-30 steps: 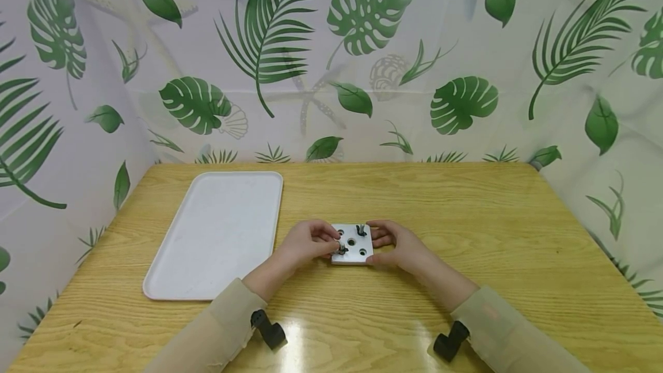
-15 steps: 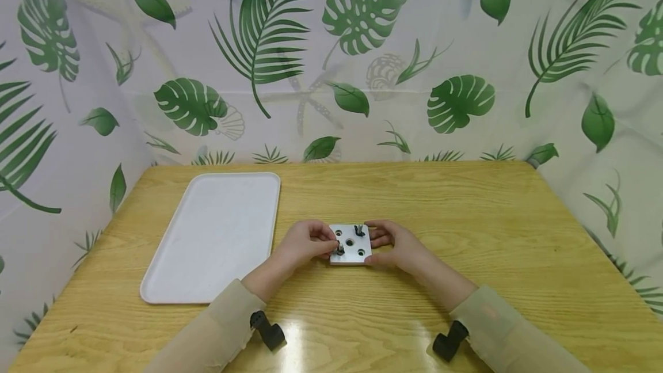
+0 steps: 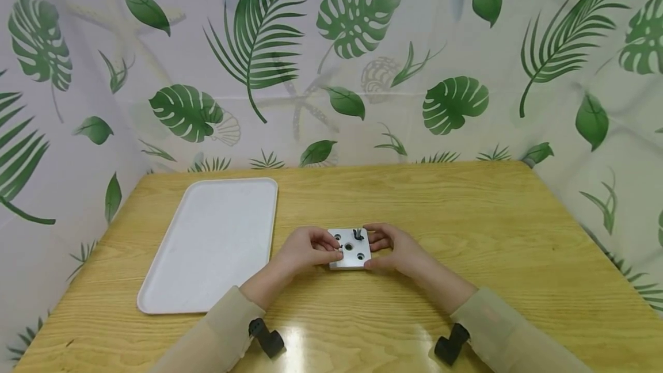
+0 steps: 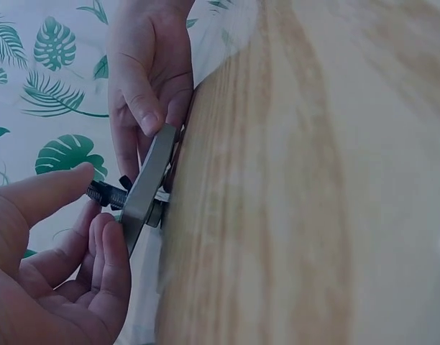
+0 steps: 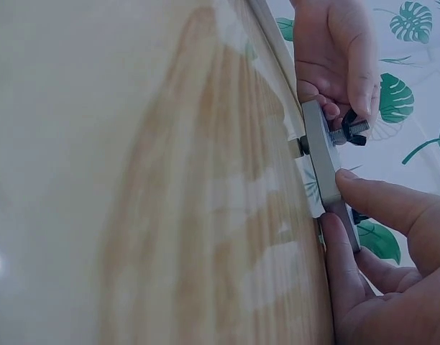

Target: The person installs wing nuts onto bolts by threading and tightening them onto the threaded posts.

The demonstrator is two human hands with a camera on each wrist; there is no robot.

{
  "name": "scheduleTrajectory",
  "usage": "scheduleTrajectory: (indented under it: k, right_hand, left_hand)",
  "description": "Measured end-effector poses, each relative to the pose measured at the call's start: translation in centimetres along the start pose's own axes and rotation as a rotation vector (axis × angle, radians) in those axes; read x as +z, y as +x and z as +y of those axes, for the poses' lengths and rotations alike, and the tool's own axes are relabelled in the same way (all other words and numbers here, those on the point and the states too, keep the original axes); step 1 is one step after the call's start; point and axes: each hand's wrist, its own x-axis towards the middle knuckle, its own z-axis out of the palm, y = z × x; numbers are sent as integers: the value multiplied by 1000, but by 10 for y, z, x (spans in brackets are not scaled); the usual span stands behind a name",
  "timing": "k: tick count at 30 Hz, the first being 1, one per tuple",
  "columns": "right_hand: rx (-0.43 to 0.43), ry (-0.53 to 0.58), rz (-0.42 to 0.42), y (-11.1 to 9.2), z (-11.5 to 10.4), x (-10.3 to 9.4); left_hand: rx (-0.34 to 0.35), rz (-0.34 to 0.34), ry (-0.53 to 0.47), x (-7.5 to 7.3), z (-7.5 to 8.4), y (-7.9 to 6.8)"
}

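A silvery square metal plate (image 3: 354, 259) with several round holes lies just above the table in front of me. Two bolts stand up through it, each with a black wing nut; one wing nut (image 3: 358, 235) is at the far right corner. My left hand (image 3: 308, 251) is at the plate's left side, thumb and fingers pinching the other wing nut (image 5: 356, 129) on its threaded bolt. In the head view the thumb mostly covers that nut. My right hand (image 3: 396, 249) grips the plate's right edge, thumb on one face and fingers (image 5: 337, 237) behind it. Below the plate a bolt head (image 4: 155, 213) sticks out.
A white rectangular tray (image 3: 212, 246) lies on the wooden table (image 3: 466, 217) to the left of my hands. A leaf-patterned cloth (image 3: 290, 73) hangs behind the table and along both sides.
My left thumb and fingers have shifted over the near-left wing nut, hiding more of it. The right hand keeps its hold on the plate. The head view has tilted slightly.
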Motion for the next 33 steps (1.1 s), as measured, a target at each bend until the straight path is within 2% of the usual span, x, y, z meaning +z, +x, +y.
scheduleTrajectory:
  k: [19, 28, 33]
  right_hand:
    - [-12, 1, -11, -1, -3, -4]
    - [9, 18, -5, 1, -3, -4]
    - [4, 6, -9, 1, -4, -4]
  left_hand:
    - [8, -10, 44, -2, 5, -1]
    - [-32, 13, -68, -1, 3, 2]
    - [-40, 25, -56, 0, 4, 3]
